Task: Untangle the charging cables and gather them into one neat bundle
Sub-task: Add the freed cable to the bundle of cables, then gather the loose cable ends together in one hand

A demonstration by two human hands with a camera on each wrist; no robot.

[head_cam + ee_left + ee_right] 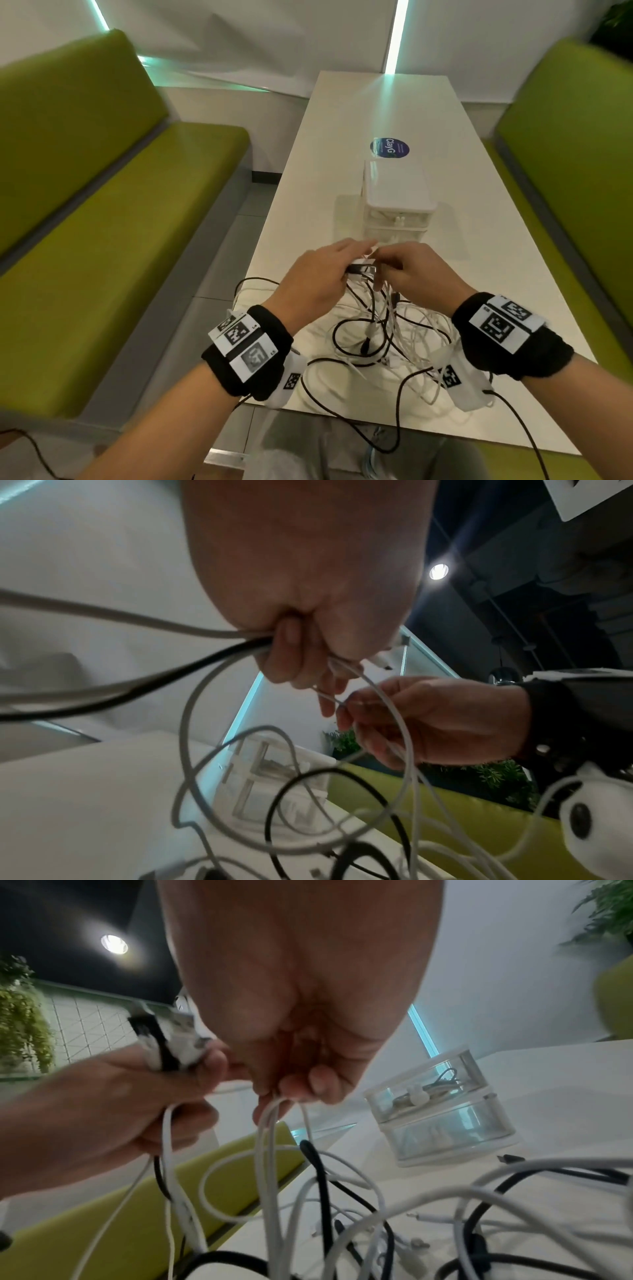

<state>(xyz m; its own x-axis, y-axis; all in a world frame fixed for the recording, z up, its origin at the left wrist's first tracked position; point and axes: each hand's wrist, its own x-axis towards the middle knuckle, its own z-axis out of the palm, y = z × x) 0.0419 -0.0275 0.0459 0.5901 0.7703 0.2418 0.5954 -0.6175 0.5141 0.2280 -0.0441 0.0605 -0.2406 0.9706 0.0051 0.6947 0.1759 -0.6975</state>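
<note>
Left hand (313,274) grips a cluster of plug ends (171,1039), fingers curled tight. Right hand (416,270) pinches white strands. The cables (387,339) lie knotted on the desk (342,144); pulling apart risks tightening loops below.

Dim, soft, blurred views; ceiling spotlight (439,571) glares.

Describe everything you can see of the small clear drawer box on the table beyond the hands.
The drawer box is a small unit of clear plastic with white trim, two drawers stacked under a flat white lid. It stands upright on the white table, just beyond both hands and apart from them. The right wrist view shows coiled cables in the upper drawer; the lower drawer's contents are unclear. Both drawers look closed. A round blue sticker lies behind it.
</note>
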